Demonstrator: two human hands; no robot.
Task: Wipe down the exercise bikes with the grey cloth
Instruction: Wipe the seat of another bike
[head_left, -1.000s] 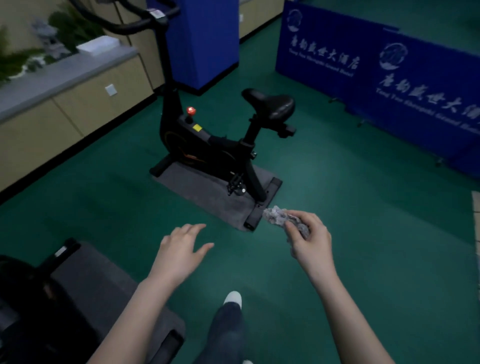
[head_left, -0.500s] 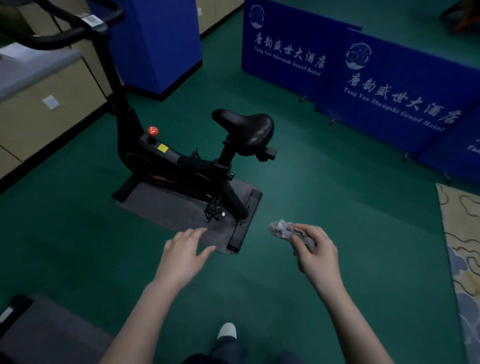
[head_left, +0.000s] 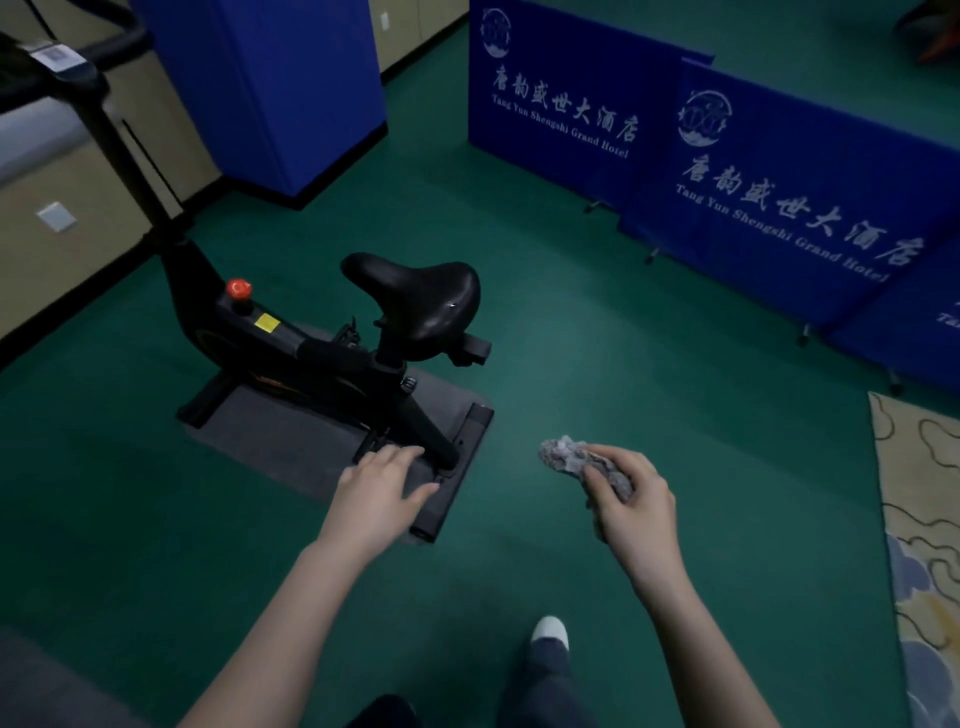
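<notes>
Here the grey cloth (head_left: 566, 454) is bunched up in the right hand (head_left: 634, 504), whose fingers and thumb are curled round it; a crumpled end sticks out past the thumb, toward the exercise bike (head_left: 322, 353). Hand and cloth are held in the air over the green floor (head_left: 623, 364), just off the right edge of the mat (head_left: 270, 431), and the cloth is apart from the exercise bike. The left hand (head_left: 379, 488) is stretched forward with its palm down, the fingers straight and a little spread, the thumb out to the side. Seen from above it lies over the near right corner of the mat, close by the rear foot bar (head_left: 457, 467); whether it touches anything there I cannot tell. The exercise bike is black and stands upright on the grey mat, its rear end toward the person and its front toward the far left. Its saddle (head_left: 415, 296) is black and glossy. On the frame ahead of the saddle sit a red knob (head_left: 239, 287) and a yellow sticker (head_left: 267, 322). The handlebar (head_left: 62, 67) reaches up into the top left corner. A beige cabinet (head_left: 52, 234) runs along the left edge of the floor, and a tall blue panel (head_left: 270, 88) stands at the far edge. Blue screens (head_left: 779, 182) with white lettering stand in a row across the far right. A patterned rug (head_left: 919, 493) lies at the right edge of the floor
</notes>
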